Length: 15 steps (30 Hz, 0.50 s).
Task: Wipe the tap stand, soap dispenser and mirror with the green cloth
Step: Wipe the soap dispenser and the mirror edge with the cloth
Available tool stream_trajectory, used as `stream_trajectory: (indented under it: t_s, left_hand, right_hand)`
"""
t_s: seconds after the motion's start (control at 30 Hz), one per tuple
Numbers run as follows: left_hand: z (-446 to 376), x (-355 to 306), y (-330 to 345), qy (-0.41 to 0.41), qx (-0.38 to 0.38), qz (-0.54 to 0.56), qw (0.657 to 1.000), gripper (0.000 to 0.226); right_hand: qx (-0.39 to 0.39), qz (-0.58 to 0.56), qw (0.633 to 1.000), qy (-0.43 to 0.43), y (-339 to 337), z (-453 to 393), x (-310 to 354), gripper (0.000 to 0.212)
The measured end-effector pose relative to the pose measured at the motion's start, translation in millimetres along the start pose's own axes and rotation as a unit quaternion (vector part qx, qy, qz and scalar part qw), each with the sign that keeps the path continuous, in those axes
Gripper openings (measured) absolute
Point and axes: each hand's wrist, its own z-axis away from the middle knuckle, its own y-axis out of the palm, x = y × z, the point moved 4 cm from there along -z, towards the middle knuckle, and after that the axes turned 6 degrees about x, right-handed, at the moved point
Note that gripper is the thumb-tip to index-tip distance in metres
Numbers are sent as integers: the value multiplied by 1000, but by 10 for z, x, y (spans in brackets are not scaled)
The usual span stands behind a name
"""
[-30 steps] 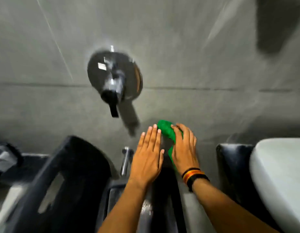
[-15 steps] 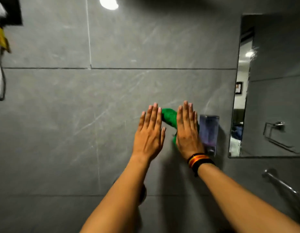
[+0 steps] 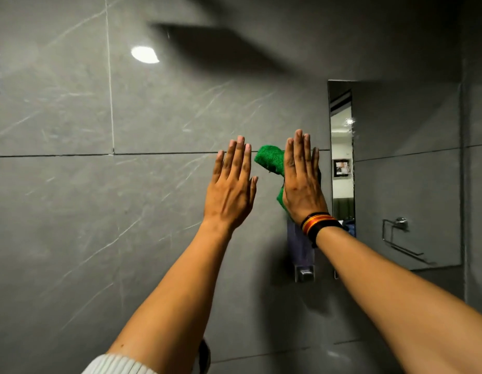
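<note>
Against the grey wall tiles point(image 3: 72, 211), my right hand point(image 3: 302, 184) presses the green cloth point(image 3: 270, 159) flat atop the soap dispenser point(image 3: 300, 249) to wipe it, left hand point(image 3: 230, 193) spread empty beside for balance, I judge.

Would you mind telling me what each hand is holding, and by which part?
The right hand holds the green cloth under its flat palm; the left hand is empty.

Both arms reaching forward and up; left hand point(image 3: 230, 188) flat, fingers spreading together upward; right hand point(image 3: 302, 182) flat too, bands circling wrist.
</note>
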Motion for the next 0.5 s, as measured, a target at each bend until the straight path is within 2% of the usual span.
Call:
stream_trajectory:
  t_s: [0.27,0.5]
  left_hand:
    - [-405,-322,431,20,-3,2,1000,67]
    - [-896,-853,874,70,-8,20,997,66]
  right_hand:
    - [-25,10,999,29,198,-209,-621,93]
    - [-51,-42,983,174,334,-18,-1620,84]
